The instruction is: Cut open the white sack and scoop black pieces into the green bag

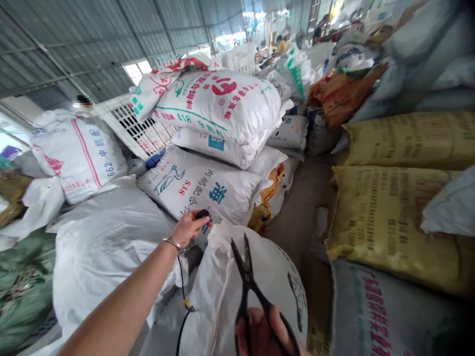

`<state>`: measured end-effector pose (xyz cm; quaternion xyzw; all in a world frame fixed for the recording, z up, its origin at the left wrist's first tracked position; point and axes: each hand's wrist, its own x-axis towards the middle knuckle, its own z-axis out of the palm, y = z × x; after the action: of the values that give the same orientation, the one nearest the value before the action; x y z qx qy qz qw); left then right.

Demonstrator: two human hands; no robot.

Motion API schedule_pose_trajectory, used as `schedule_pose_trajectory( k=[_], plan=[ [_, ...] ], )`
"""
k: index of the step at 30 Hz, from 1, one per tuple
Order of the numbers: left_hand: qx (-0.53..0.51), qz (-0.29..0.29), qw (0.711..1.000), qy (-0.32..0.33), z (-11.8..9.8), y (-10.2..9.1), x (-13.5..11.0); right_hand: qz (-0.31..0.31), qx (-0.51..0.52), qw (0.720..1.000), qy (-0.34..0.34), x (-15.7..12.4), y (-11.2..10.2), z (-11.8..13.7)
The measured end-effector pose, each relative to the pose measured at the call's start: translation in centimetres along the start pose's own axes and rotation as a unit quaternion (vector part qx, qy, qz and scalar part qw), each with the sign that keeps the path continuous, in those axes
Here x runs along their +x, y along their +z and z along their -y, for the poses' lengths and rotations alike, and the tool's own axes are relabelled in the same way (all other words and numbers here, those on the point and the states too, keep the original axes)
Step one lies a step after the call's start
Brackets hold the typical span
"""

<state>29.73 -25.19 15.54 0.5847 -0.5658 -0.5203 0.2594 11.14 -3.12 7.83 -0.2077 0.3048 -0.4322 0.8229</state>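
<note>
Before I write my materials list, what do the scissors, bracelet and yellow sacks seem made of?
Scissors: dark satin, probably metal, given their slim, pointed shape.
Bracelet: likely polished metal; it glints silver.
Yellow sacks: perhaps woven plastic, mildly glossy, creased; weave unclear.

The left forearm (128,296) stretched forward, the left hand (190,228) pinching; the right hand (260,329) sat lower, fingers curled.

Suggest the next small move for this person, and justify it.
Probably close the scissors: the right hand holds them with blades apart, pointing forward in front of the white sack, while the left hand, nearby, grips a small black object with a black cable hanging below.
</note>
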Motion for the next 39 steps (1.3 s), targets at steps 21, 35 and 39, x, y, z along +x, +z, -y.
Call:
schedule_pose_trajectory(
  k=[21, 35, 39],
  plan=[
    [0.051, -0.135, 0.983, 0.115, 3.8, -0.5, -4.7, 0.052, 0.096, 0.991, 0.077, 11.9, 4.9, 2.5],
    [-0.003, -0.131, 0.989, 0.066, 5.3, -0.3, -6.0, 0.037, -0.124, 0.990, 0.054, 11.2, 3.9, 1.0],
    [-0.023, -0.124, 0.990, 0.059, 5.5, 0.1, -6.2, 0.037, -0.111, 0.993, 0.029, 11.3, 4.3, 0.6]
  ],
)
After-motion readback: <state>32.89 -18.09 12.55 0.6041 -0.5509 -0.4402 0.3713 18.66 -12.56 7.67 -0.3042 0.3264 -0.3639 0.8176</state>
